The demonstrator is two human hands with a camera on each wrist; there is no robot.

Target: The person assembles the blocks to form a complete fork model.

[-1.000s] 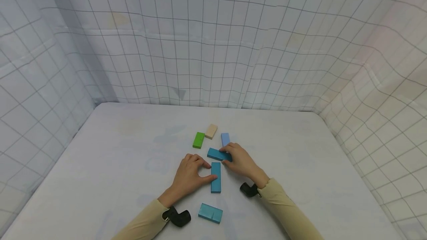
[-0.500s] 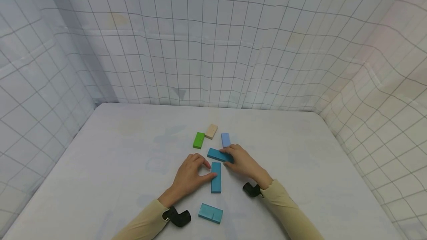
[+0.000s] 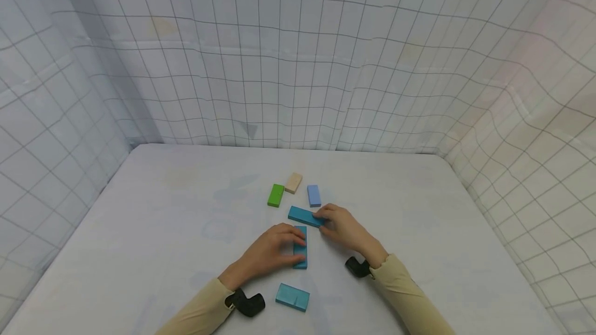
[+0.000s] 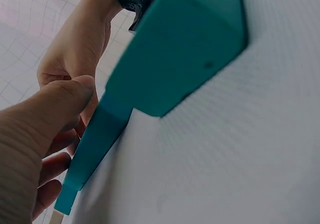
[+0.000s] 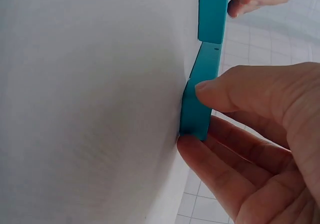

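Observation:
In the head view my right hand (image 3: 344, 227) pinches the right end of a slanted long blue block (image 3: 301, 215). The right wrist view shows its thumb on the face of that block (image 5: 199, 102) and a finger at the end. My left hand (image 3: 272, 249) is over a second long blue block (image 3: 301, 250), which lies lengthwise just below the slanted one. Its fingers bend loosely across this block, with a gap between them and the thumb. In the left wrist view the left thumb (image 4: 70, 97) overlaps the right hand (image 4: 75, 49) behind.
A shorter teal block (image 3: 292, 297) lies nearer the body and looms large in the left wrist view. Beyond the hands are a green block (image 3: 276, 195), a beige block (image 3: 293, 183) and a light blue block (image 3: 314, 196). Gridded white curtains (image 3: 288, 66) surround the white table (image 3: 163, 211).
My left hand has shifted right, its fingers now reaching across the lengthwise block. The right hand has moved slightly right and nearer the body, uncovering the light blue block; the slanted block stays nearly in place.

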